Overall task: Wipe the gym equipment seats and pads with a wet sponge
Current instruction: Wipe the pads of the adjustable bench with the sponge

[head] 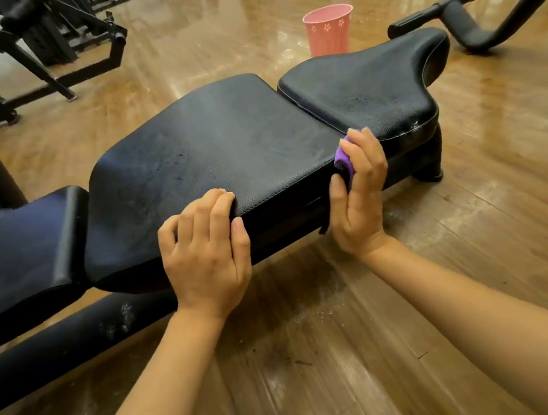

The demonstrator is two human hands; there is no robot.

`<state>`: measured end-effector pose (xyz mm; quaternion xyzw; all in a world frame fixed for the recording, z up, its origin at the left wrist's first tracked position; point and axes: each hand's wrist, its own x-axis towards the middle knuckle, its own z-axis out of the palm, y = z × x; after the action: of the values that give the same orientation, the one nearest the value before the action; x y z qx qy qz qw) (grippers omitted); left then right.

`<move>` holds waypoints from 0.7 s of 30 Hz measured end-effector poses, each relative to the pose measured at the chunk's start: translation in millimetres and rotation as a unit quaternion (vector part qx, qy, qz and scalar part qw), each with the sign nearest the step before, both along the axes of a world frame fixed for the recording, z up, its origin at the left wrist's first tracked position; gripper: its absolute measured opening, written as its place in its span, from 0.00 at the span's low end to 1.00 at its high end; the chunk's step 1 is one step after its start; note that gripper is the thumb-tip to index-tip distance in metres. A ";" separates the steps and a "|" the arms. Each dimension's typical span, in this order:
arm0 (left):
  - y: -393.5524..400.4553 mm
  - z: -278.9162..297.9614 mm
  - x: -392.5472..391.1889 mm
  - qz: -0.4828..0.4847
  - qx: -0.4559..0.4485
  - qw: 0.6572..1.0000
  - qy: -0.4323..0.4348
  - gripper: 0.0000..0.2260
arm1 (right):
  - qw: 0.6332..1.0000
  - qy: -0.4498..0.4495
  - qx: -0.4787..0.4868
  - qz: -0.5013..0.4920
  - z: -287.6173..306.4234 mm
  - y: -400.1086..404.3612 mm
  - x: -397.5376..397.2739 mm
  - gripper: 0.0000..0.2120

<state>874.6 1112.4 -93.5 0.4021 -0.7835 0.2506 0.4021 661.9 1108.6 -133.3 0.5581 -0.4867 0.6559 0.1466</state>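
Right hand (356,197), grip closed around a purple sponge (344,160), presses it against the near side edge of the black bench pad (216,145), close to the gap where the seat pad (365,89) begins. Left hand (203,250) lies flat and empty on the near edge of the same bench pad, fingers curled loosely over the stitched rim, left of the sponge. Damp streaks show on the bench pad's top; pink bucket (329,30) stands on the wooden floor (318,357) beyond the seat pad.
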 end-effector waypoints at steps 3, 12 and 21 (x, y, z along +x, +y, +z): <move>2.4 -5.5 2.1 -0.009 -0.007 1.000 -0.008 0.18 | 0.999 0.011 0.047 0.001 28.8 -0.4 -17.2 0.15; 7.1 -3.8 5.6 -0.041 0.043 0.998 0.013 0.20 | 0.982 -0.073 0.160 -0.074 26.6 24.2 24.6 0.24; 15.1 11.5 -1.0 -0.023 0.126 0.991 0.028 0.21 | 0.985 0.100 0.141 -0.026 14.8 35.7 5.4 0.23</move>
<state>873.6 1127.5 -82.1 0.4381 -0.8065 0.1289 0.3756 667.3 1144.4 -118.5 0.6236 -0.5714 0.5171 0.1312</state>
